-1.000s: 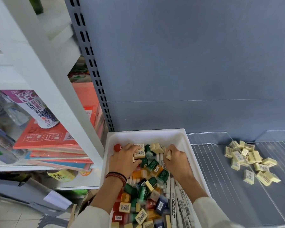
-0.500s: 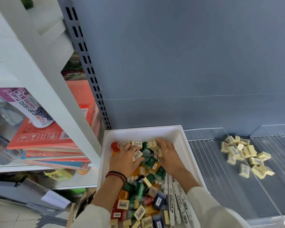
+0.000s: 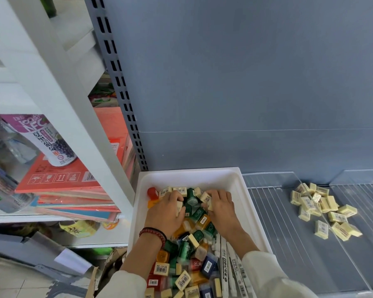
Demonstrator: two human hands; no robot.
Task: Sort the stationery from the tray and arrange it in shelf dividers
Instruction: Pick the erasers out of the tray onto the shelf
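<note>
both hands are digging in the white tray (image 3: 249,203) of mixed stationery, the left hand (image 3: 165,208) and right hand (image 3: 221,206) each curling around a cream eraser (image 3: 207,198), so gathering only creams suits the eraser pile (image 3: 323,206) between the shelf dividers (image 3: 310,203).

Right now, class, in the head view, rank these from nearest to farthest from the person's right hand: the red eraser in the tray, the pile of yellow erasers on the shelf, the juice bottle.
1. Red eraser: in the white tray, just left of the right hand.
2. Yellow erasers: on the shelf to the right, between clear dividers.
3. Juice bottle: far left, on the neighbouring shelf.
</note>
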